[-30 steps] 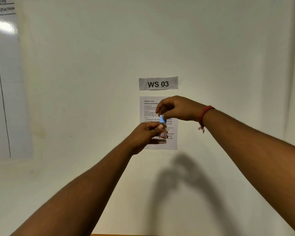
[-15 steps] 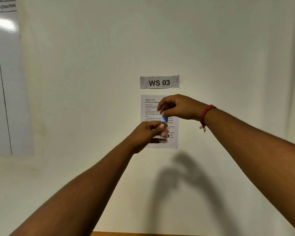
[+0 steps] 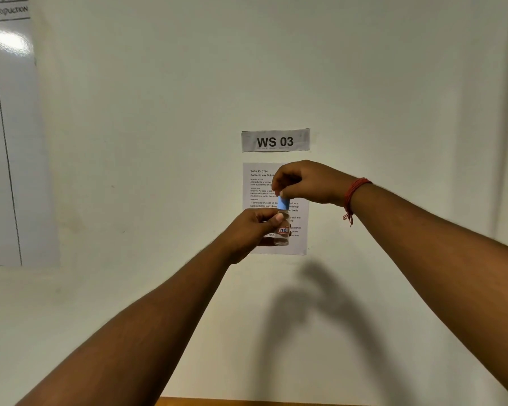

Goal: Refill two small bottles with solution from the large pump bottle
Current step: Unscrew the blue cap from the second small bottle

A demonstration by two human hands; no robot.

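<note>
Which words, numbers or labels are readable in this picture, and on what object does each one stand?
"WS 03": grey paper strip sign on the wall; the fine print under it is too small.
"TASK ID: 3724" and "Contact Lens Solu...": white printed instruction sheet; the rest is cut by the hands or too small.
"17B", probably: red-framed label on the small clear bottle with a blue cap.
"...RODUCTION", partly blurred: glossy white board at upper left.

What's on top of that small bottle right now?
A blue cap sits over the neck of the small clear bottle, pinched from above by the right hand. The left hand grips the bottle. Fingers cover the neck, so seated or lifted cannot be told.
</note>
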